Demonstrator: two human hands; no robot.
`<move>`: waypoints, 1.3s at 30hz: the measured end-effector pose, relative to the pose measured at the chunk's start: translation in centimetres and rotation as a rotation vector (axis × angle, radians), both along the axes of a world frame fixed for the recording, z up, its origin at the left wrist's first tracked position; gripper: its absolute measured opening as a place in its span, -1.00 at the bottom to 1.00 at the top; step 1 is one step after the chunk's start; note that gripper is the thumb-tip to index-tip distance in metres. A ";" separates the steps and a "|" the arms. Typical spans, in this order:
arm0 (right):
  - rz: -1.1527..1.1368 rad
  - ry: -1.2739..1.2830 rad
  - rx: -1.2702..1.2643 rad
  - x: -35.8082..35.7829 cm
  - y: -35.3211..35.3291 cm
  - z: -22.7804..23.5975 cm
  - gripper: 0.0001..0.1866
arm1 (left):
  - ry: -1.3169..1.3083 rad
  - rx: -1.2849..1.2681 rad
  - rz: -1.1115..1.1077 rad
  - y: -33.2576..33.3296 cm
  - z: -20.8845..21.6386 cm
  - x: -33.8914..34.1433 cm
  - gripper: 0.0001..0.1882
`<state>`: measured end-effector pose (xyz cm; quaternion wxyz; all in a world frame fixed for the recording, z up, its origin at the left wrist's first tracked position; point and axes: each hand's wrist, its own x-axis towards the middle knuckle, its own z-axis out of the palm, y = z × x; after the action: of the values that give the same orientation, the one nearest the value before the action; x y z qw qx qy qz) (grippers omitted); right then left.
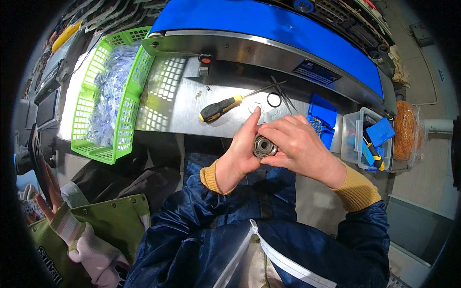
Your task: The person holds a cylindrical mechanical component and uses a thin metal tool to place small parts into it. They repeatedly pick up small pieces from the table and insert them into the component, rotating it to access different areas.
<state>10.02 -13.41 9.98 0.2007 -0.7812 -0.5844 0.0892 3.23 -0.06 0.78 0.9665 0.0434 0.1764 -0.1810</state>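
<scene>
So the piece here is a round metal part — looks like a bearing to me — and it's up off the steel counter, held between two bare hands just off the near edge, above the person's lap. The left hand cups its left side with the thumb pointing away from the body. The right hand has the other side, fingers folded over the far part and the thumb tucked along the near rim. So the grip is narrow, closed in on that one part from both sides. Can't tell how hard either hand is pressing, and some fingertips are hidden.

As for handling, I'd expect it to be heavy for its size and totally stiff, no give at all. Bare metal like that is probably a bit slick, worse if there's grease on it, which I can't make out. I'd take it by the outer rim on opposite sides and keep fingertips off the stepped middle, since that bit might turn. Squeezing shouldn't hurt it, but a drop could ding an edge.

Beyond the hands, a black-and-yellow screwdriver lies near a dark pointed tool, maybe scissors. A blue case sits just past the right hand, a clear tub further right, and a green basket off to the left.
</scene>
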 end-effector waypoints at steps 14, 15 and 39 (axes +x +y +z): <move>-0.041 -0.069 -0.083 -0.2 0.6 0.4 -0.59 | -0.010 0.089 -0.025 -0.3 0.2 0.4 -0.28; -0.040 -0.074 -0.049 -0.2 0.6 0.3 -0.60 | -0.012 0.086 -0.019 -0.3 0.3 0.5 -0.28; -0.103 -0.113 0.044 -1.4 0.8 -0.7 -0.50 | 0.065 0.119 0.035 -0.4 0.6 0.3 -0.28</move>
<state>8.65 -12.58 9.25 0.1887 -0.8095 -0.5555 0.0218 3.51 -0.44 1.38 0.9590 0.0919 0.2188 -0.1547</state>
